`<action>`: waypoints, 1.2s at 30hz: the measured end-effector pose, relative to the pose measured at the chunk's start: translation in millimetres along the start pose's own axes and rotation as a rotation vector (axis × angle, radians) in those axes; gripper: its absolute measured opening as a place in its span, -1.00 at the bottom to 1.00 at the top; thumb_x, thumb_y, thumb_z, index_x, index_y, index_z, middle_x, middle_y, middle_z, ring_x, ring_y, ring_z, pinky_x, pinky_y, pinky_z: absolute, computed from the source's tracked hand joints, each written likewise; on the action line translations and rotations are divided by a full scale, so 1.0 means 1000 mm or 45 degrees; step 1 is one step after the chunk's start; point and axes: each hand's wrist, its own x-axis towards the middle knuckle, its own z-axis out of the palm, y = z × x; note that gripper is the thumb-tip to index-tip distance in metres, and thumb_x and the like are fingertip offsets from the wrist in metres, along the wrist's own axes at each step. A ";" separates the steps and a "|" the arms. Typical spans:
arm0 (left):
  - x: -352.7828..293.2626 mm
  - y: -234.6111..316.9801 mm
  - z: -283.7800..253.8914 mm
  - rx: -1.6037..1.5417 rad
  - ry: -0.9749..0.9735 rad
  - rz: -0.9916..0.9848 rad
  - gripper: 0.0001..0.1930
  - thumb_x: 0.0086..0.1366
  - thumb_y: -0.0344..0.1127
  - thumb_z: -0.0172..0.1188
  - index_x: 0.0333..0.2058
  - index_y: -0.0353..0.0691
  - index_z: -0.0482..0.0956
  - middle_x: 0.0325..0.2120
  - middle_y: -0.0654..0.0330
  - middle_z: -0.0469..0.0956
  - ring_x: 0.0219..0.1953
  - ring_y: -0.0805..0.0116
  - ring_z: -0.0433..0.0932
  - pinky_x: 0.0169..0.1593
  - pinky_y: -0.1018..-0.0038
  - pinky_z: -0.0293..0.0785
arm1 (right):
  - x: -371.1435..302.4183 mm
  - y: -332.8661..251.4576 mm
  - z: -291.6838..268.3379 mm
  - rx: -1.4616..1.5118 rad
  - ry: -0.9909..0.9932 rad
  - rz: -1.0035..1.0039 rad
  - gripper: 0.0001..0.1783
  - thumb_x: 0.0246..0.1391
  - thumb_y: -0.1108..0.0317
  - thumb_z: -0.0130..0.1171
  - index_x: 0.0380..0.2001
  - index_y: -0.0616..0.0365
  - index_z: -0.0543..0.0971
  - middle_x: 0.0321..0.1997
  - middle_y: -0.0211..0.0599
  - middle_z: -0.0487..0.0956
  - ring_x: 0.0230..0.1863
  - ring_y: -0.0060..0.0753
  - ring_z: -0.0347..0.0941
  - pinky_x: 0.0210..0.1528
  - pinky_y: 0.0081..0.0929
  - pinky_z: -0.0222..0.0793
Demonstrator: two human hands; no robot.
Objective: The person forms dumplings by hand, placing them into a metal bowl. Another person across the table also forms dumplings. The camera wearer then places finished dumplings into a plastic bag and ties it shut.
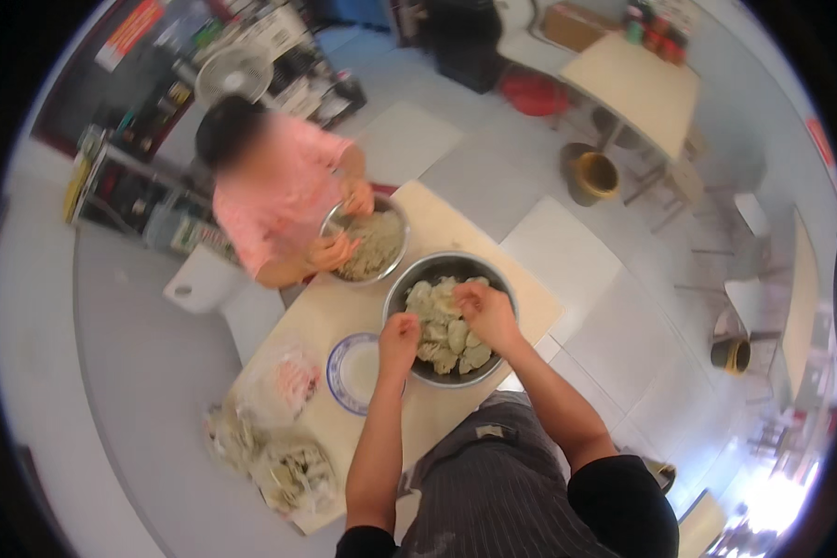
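Observation:
A large metal bowl (393, 296) stands on the table in front of me, holding pale grey-green pieces (445, 325) that look like oyster mushrooms. Over its right part, my right hand (485, 314) has its fingers closed in a pinch on a pale mushroom piece (453, 299). My left hand (400, 346) is at the bowl's left side with its fingers curled together; whatever lies in them is hidden. Below that wrist sits a white plate with a blue patterned rim (337, 383), partly covered by my left forearm.
Across the table (530, 296), a person in a pink top (284, 172) works with both hands over another metal bowl (405, 244) of greyish shreds. Plastic bags (293, 472) with pale contents lie at the left. A white chair (216, 290) stands beside the table.

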 end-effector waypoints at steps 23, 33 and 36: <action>0.011 0.109 0.161 1.054 0.178 -0.111 -0.76 -0.07 -0.47 0.30 -0.34 -0.33 0.57 -0.40 -0.03 0.59 -0.37 0.09 0.60 -0.24 0.28 0.51 | 0.131 0.094 -0.190 0.082 -1.148 -0.597 -0.75 -0.22 0.43 0.11 -0.35 0.21 0.57 -0.38 -0.02 0.57 -0.23 0.07 0.47 -0.20 -0.13 0.36; 0.134 0.151 0.274 0.235 0.153 -0.395 -0.71 0.33 -0.23 0.03 -0.41 -0.34 0.57 -0.65 0.17 0.55 -0.57 0.43 0.53 -0.44 0.42 0.46 | 0.396 0.258 -0.313 0.249 -0.909 0.307 -0.79 0.02 0.46 0.13 -0.23 0.25 0.52 -0.51 -0.24 0.58 -0.50 -0.48 0.53 -0.44 -0.50 0.50; 0.198 0.092 0.289 -0.121 0.206 -0.389 -0.65 0.38 -0.19 -0.05 -0.40 -0.35 0.58 -0.65 0.16 0.56 -0.56 0.43 0.54 -0.45 0.46 0.45 | 0.471 0.362 -0.345 -0.125 -0.618 0.540 -0.82 -0.08 0.41 0.22 -0.39 0.27 0.53 -0.54 -0.20 0.57 -0.54 -0.38 0.53 -0.51 -0.42 0.49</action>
